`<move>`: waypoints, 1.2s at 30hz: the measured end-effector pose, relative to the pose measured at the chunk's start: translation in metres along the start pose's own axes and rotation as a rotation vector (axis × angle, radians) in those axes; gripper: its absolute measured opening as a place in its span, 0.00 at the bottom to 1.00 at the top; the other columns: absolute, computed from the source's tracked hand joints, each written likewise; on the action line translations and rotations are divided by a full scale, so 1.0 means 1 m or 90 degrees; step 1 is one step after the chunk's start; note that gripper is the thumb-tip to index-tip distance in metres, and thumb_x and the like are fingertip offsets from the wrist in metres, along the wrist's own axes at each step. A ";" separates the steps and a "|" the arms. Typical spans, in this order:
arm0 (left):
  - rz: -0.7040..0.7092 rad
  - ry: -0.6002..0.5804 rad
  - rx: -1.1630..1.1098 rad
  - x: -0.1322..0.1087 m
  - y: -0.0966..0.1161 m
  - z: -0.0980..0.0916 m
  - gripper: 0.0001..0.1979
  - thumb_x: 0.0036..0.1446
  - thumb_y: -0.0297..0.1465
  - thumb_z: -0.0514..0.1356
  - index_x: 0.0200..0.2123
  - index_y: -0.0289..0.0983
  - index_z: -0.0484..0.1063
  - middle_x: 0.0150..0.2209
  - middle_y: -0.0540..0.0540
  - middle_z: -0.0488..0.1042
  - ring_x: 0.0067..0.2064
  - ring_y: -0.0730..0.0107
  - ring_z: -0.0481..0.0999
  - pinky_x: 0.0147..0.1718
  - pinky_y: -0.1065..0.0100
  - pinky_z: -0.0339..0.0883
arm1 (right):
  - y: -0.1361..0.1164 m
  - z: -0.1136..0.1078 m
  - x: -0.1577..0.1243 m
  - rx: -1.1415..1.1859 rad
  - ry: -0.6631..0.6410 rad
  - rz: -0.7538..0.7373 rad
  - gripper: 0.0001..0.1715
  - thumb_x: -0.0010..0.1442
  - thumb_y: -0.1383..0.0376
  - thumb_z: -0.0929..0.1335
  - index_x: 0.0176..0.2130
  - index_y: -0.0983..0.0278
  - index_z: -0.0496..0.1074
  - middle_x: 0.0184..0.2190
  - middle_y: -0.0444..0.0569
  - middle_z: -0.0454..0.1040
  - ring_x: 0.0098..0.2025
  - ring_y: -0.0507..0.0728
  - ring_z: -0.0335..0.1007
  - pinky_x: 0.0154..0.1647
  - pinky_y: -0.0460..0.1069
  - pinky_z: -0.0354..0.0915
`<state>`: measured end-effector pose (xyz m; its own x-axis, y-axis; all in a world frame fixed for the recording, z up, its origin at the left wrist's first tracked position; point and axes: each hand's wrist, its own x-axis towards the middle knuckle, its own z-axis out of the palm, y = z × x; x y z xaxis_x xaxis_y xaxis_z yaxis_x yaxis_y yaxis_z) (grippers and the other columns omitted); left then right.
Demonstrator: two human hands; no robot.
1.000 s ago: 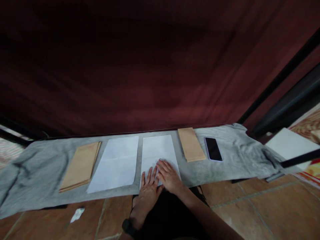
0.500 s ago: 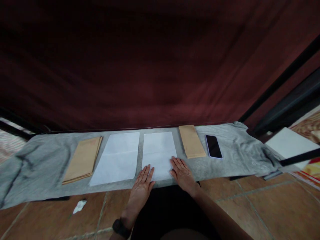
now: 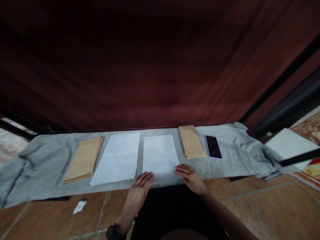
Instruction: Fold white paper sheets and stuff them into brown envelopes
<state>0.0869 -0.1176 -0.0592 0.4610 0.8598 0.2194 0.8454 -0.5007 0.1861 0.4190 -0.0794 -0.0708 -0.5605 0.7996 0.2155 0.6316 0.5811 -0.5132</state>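
Note:
A white sheet of paper [image 3: 160, 155] lies on a grey cloth [image 3: 45, 160] spread on the floor in front of me. My left hand [image 3: 138, 188] rests flat at the sheet's near left corner, fingers stretched out. My right hand [image 3: 191, 176] lies at the near right corner, fingers together and pointing left onto the sheet's edge. Neither hand holds anything. A watch sits on my left wrist.
A second white sheet [image 3: 116, 158] lies left of the first, with a stack of brown envelopes [image 3: 83, 160] beyond it. Right of the first sheet lie a narrow brown envelope stack [image 3: 191, 141] and a black phone [image 3: 213, 147]. A dark red curtain hangs behind. A paper scrap [image 3: 79, 206] lies on the tiles.
Both hands moved apart from the middle of the sheet and slid back toward me to its near corners. The camera view shifted slightly.

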 end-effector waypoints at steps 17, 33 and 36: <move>-0.277 0.065 -0.411 0.007 -0.012 -0.012 0.19 0.65 0.45 0.53 0.42 0.42 0.80 0.45 0.45 0.83 0.47 0.59 0.81 0.52 0.56 0.74 | -0.003 -0.009 -0.003 0.192 0.077 0.109 0.17 0.65 0.66 0.65 0.51 0.56 0.77 0.53 0.49 0.78 0.57 0.61 0.72 0.62 0.61 0.66; -0.417 0.154 -0.392 0.061 -0.010 -0.013 0.18 0.58 0.48 0.54 0.30 0.40 0.74 0.28 0.48 0.78 0.31 0.65 0.76 0.33 0.67 0.68 | 0.000 0.005 0.047 0.172 0.234 0.365 0.24 0.67 0.47 0.59 0.37 0.60 0.73 0.25 0.45 0.74 0.29 0.57 0.72 0.31 0.48 0.63; -0.424 0.185 -0.383 0.073 -0.013 -0.011 0.19 0.59 0.48 0.54 0.26 0.40 0.70 0.23 0.51 0.72 0.27 0.68 0.71 0.29 0.69 0.64 | -0.001 0.005 0.059 0.138 0.251 0.378 0.24 0.68 0.49 0.58 0.38 0.60 0.72 0.27 0.46 0.75 0.29 0.57 0.73 0.32 0.48 0.62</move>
<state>0.1068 -0.0495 -0.0348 -0.2208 0.9697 0.1046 0.5914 0.0479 0.8049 0.3829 -0.0331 -0.0617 0.1023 0.9885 0.1117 0.6259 0.0234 -0.7795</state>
